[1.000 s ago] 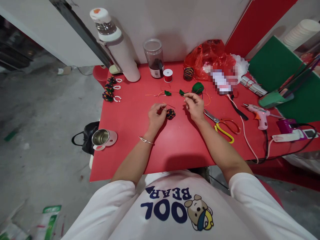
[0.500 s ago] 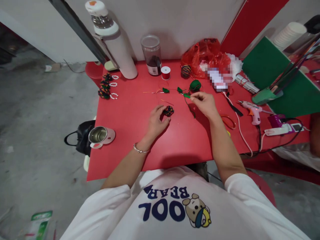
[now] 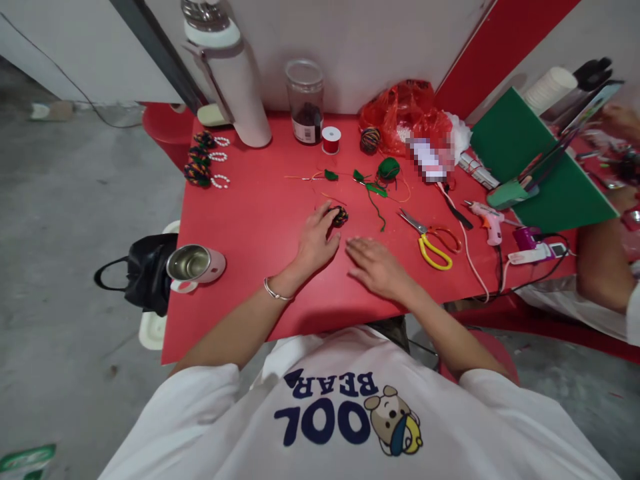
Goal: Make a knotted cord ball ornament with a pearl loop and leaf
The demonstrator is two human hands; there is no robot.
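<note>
Pinning a small woven ball (image 3: 341,215) against the red table (image 3: 250,227), your left hand (image 3: 316,241) closes its fingertips lightly on the ball's near side. The wrist rides low, a bracelet (image 3: 275,292) shows, and the forearm angles in from the left. Your right hand (image 3: 376,268) lies flat just beside it, palm down and fingers stretched toward the left hand, with nothing in its grasp. The ball sits near the middle of the table, with a green cord with leaves (image 3: 375,191) just beyond it. Yellow-handled scissors (image 3: 434,245) lie to the right, well clear of both hands.

By the look of it, you would do well to take the ball by its sides between thumb and forefinger rather than pressing down on top — the wound strands seem likely to flatten or slip. Raising that right palm onto its fingertips should give you a steadier second grip, and keeping both wrists close to the tabletop should help — small work like this suffers from any wobble
</note>
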